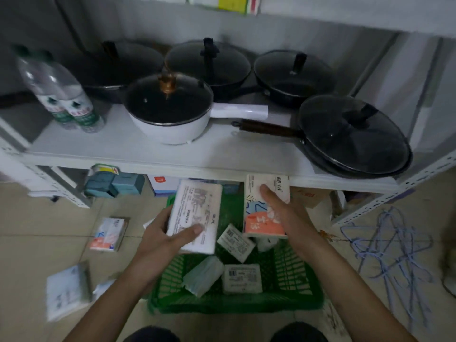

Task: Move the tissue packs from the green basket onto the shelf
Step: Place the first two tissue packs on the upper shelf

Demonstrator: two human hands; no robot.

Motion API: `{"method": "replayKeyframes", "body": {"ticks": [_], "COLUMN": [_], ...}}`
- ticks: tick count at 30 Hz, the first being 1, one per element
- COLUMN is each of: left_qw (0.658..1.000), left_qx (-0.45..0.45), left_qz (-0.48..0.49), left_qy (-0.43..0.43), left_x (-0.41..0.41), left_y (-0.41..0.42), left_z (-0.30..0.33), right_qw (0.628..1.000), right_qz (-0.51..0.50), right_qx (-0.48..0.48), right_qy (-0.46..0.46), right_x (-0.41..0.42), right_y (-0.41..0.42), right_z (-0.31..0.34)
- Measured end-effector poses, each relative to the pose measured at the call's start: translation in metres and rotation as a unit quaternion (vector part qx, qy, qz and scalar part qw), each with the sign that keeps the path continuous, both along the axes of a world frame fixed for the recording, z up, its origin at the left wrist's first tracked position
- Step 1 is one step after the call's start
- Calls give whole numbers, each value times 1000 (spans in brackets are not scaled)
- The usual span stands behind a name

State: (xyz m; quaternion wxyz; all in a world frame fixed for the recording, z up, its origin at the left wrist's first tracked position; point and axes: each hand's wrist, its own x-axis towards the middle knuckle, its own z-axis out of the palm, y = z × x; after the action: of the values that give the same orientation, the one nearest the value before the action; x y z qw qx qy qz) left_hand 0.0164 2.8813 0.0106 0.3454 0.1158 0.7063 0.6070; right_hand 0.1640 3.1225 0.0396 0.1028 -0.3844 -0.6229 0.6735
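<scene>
Two dark-clad knees point(153, 335) are seen at the bottom edge, just before the green plastic lattice basket point(291, 299) on the tiled floor. Three small wrapped tissue packs point(241, 278) lie inside it. A white printed tissue pack point(197, 213) is gripped by the left hand point(160, 239), thumb across its face. An orange-and-white tissue pack point(264, 206) is clasped by the right hand point(281, 211), its top at the front edge of the white metal shelf point(123, 154), where lidded black pans point(352, 134) are stored.
</scene>
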Motion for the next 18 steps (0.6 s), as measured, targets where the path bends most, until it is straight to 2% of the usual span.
{"method": "replayKeyframes", "body": {"ticks": [10,18], "left_qw": [997,992], "left_qx": [-11,27], "left_qz": [72,123], "left_qy": [-6,-29], "left_x": [30,17], "left_y": [-50,-83], "left_z": [304,520], "right_qw": [1000,998], "right_qz": [9,49], "right_qx": [-28,-33], "right_qy": [2,18], "right_x": [-9,-52], "right_y": [-46,-79], "right_z": [307,514]}}
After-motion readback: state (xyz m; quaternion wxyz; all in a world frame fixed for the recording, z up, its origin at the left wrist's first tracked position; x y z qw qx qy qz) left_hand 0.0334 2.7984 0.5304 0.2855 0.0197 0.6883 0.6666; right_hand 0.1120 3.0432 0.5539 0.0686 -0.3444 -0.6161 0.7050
